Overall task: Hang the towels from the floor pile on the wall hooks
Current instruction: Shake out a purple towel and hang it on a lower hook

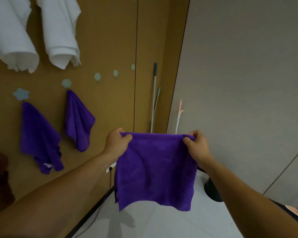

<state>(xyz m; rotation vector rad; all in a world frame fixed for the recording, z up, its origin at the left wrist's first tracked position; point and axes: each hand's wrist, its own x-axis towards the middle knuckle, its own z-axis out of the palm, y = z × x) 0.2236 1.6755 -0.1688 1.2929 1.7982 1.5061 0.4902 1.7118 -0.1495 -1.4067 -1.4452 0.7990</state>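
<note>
Outward reach left hand [117, 143] and right hand [197, 143], each grip seemingly pinching the towel [155, 170].

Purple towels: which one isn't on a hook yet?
The spread-out towel, pinched at its top corners by the left hand and right hand. The far-left towel and the next towel hang bunched from hooks.

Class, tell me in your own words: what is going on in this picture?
A person holds a purple towel spread out, left hand and right hand each gripping a top corner. Two other purple towels already hang on flower-shaped hooks on the brown wall, below two white towels. Three free hooks sit beside them.
</note>
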